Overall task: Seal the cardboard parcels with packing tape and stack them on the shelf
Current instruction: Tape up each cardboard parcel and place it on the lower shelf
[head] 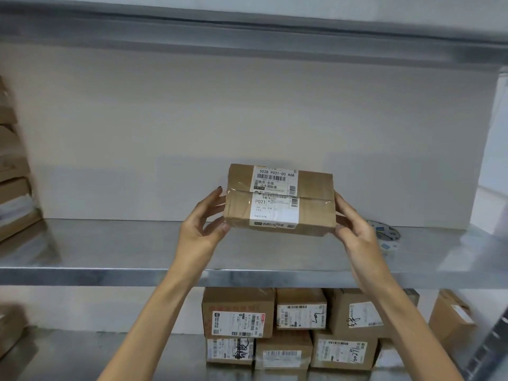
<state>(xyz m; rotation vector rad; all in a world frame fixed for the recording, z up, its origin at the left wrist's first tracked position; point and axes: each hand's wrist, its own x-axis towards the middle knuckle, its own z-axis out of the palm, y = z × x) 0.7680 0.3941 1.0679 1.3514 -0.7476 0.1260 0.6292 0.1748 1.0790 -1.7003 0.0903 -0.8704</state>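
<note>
A small brown cardboard parcel (313, 204) with a white shipping label and clear tape along its seam is held up over the steel shelf (110, 251). My left hand (203, 226) grips its left end, fingers on top and thumb under the corner. My right hand (354, 229) grips its right end the same way. The parcel tilts with its top face toward me, and its far lower edge looks close to the shelf surface. A roll of packing tape (387, 236) lies on the shelf just behind my right hand, partly hidden.
On the lower shelf (96, 353), several labelled parcels (291, 328) are stacked in two rows. Another box (453, 320) stands at the lower right. Stacked cardboard (13, 171) fills the left edge. A second steel shelf (247, 31) runs overhead.
</note>
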